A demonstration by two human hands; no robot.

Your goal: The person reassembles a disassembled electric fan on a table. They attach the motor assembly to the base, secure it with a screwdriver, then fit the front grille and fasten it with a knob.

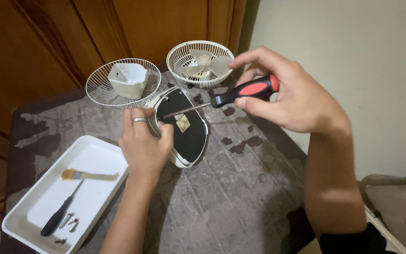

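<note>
My left hand grips the left edge of a rounded fan base, which is tipped up so its black underside with a small label faces me. A ring sits on one finger of that hand. My right hand holds a screwdriver with a red and black handle. Its metal shaft points left, and the tip meets the black underside near my left fingers.
A white tray at the front left holds a small brush, a black screwdriver and a few screws. Behind stand a wire fan grille with a white housing in it, and a second grille with blades. Wooden doors rise behind the worn grey table.
</note>
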